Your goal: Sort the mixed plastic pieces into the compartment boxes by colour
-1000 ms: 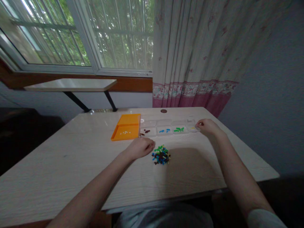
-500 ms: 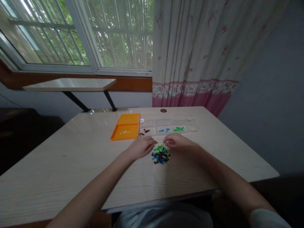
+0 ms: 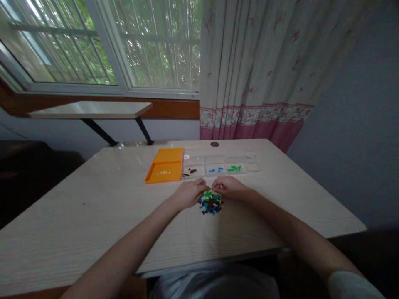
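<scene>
So both hands are right at the pile (image 3: pixel 211 204), a little heap of small pieces in brown, blue, green and yellow, sitting on the near half of the table (image 3: pixel 124 220) in front of the person. Left hand (image 3: pixel 189 194) is at the far left edge of it, fingertips bent down over the green pieces, and right hand (image 3: pixel 230 187) comes in from the other side, fingers curled in at the far right edge. The fingertips nearly meet above the heap. Can't tell if either hand is gripping a piece or just has its fingers bunched up (everything's tiny and kinda dim here)

Just past the hands there's a see-through tray (image 3: pixel 215 158) with compartments, and its near row goes by colour: brown bits (image 3: pixel 193 170) at the left end, then blue bits (image 3: pixel 220 169), then green bits (image 3: pixel 234 168), and a spot of yellow (image 3: pixel 252 167) at the right end. Right beside the tray on the left is an orange box (image 3: pixel 170 155), lying open, with some white bits (image 3: pixel 164 172) in its near part

Around all that: a raised shelf (image 3: pixel 102 109) on black legs at the back left, a barred window (image 3: pixel 156 50) with greenery outside, and a flowery curtain (image 3: pixel 240 74) with a pink bottom edge hanging behind the table
</scene>
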A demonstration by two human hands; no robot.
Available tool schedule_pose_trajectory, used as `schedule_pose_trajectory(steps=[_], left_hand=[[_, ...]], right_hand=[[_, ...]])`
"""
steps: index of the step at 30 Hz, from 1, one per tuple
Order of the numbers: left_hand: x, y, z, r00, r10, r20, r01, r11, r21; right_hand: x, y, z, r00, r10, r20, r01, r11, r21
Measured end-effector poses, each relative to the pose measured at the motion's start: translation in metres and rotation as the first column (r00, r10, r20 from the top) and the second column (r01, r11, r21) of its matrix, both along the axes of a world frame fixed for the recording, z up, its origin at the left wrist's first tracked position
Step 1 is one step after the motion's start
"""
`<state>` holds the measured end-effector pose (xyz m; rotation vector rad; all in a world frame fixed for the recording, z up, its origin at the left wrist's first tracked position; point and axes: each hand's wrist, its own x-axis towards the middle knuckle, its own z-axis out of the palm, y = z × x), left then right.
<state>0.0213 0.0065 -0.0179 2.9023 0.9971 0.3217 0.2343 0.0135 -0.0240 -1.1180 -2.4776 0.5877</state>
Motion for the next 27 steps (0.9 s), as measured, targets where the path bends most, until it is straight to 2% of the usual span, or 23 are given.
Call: schedule_pose_trajectory(steps=[5,9,15,23,25,27], left_hand=[[0.002,0.000,0.001,0.991,0.027,0.129,-0.032,0.999,0.040],[0.005,-0.001,0.000,0.960,0.082,0.266,-0.111,0.989,0.099],[0.006,-0.003,0.001,0.946,0.047,0.320,-0.100,0.983,0.151],[0.007,-0.003,0.001,0.923,0.022,0.384,-0.075,0.989,0.126],[0.007,-0.003,0.001,0.916,0.026,0.401,-0.073,0.992,0.103],[0.007,-0.003,0.001,0.906,0.034,0.421,-0.074,0.994,0.081]], right_hand=[[-0.005,0.004,-0.007,0.967,-0.108,-0.231,0.079,0.988,-0.132],[-0.012,0.006,-0.012,0.890,-0.182,-0.417,0.052,0.951,-0.304],[-0.017,0.007,-0.014,0.845,-0.217,-0.488,0.001,0.914,-0.405],[-0.019,0.004,-0.015,0.830,-0.234,-0.507,0.018,0.918,-0.396],[-0.019,0.002,-0.013,0.849,-0.228,-0.476,0.050,0.933,-0.357],[-0.018,-0.001,-0.008,0.887,-0.221,-0.406,0.122,0.959,-0.256]])
